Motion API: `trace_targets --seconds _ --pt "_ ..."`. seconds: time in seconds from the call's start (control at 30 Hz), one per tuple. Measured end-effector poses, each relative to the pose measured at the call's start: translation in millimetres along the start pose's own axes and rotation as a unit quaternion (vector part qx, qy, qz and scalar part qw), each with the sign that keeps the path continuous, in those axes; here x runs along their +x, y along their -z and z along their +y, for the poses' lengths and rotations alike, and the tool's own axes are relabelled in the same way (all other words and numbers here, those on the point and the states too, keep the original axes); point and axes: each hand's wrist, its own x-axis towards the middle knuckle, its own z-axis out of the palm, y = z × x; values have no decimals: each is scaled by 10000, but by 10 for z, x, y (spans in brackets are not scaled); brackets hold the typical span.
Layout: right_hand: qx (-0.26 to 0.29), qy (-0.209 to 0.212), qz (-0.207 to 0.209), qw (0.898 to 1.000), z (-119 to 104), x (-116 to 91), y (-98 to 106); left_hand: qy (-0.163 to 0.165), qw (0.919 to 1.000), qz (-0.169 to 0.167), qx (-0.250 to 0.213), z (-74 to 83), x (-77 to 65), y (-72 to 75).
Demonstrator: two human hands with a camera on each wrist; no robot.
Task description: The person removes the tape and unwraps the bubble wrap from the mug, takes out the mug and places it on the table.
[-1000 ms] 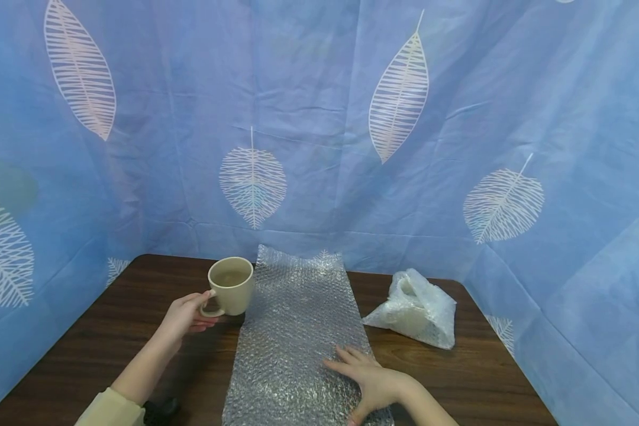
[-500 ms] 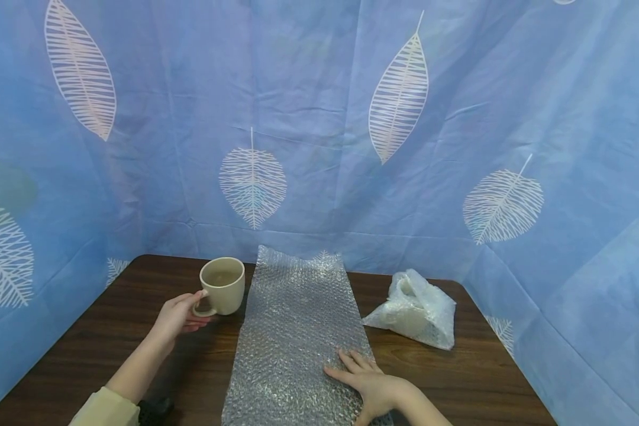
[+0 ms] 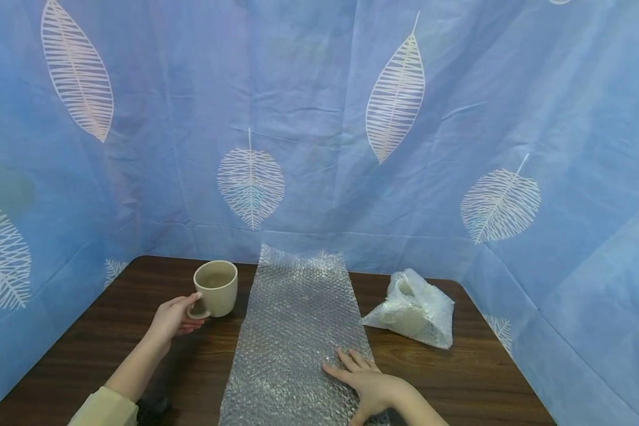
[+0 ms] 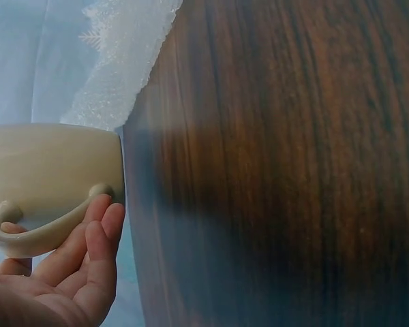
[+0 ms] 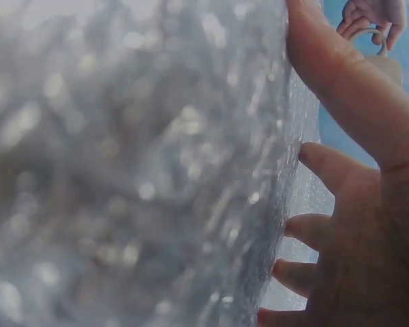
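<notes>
A cream mug (image 3: 218, 294) is held upright by its handle in my left hand (image 3: 173, 319), left of a long sheet of bubble wrap (image 3: 298, 331). In the left wrist view, the fingers pinch and curl about the mug's handle (image 4: 44, 238). The bubble wrap runs lengthwise over the table towards the far edge. On its near right part my right hand (image 3: 370, 384) rests with fingers spread, and the right wrist view shows the fingertips (image 5: 296, 228) touching its surface.
A bubble-wrapped bundle (image 3: 418, 310) with something pale inside sits on the right of the dark wooden table (image 3: 474, 373). A small black object (image 3: 153, 408) lies by the left forearm. Blue leaf-patterned cloth (image 3: 319, 118) hangs behind and at both sides.
My left hand has carried the mug leftward, away from the bubble wrap's edge. The right hand has stayed nearly in place on the wrap.
</notes>
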Motion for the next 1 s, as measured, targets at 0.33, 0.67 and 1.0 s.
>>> trace_targets --seconds 0.33,0.67,1.0 --pt "59 -44 74 9999 -38 4 -12 93 9999 69 39 -55 10 44" --pt "53 -62 21 10000 -11 29 -10 90 9999 56 76 -80 17 54" --pt "45 -103 8 9999 3 37 -20 115 9999 42 56 -108 29 59"
